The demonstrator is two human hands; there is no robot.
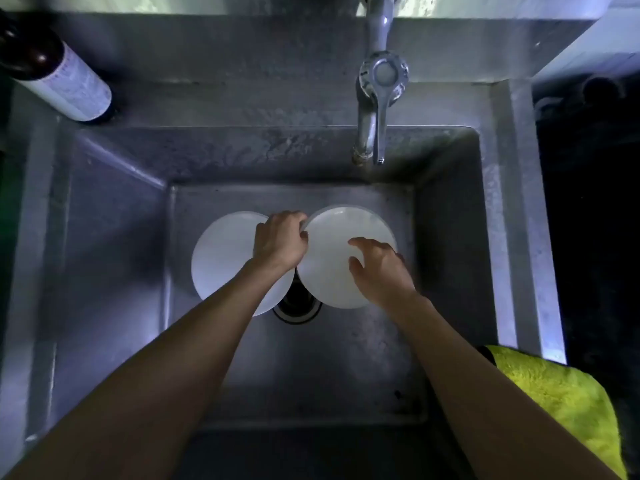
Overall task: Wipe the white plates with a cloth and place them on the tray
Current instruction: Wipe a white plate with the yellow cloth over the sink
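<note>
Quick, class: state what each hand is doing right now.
Left hand: closed, gripping the rim of the right round white plate.
Right hand: open, fingers spread over that plate.

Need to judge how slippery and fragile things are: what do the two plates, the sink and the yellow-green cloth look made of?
Plates: smooth, opaque white, softly glossy; ceramic or melamine, cannot tell which. Sink: brushed stainless steel by its grey sheen and streaky water marks. Cloth: fuzzy, deep pile, likely microfibre.

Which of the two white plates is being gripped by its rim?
The right-hand plate: the left hand pinches its left rim while the right hand spreads over its face. The left-hand plate lies partly under the forearm, ungripped.
</note>
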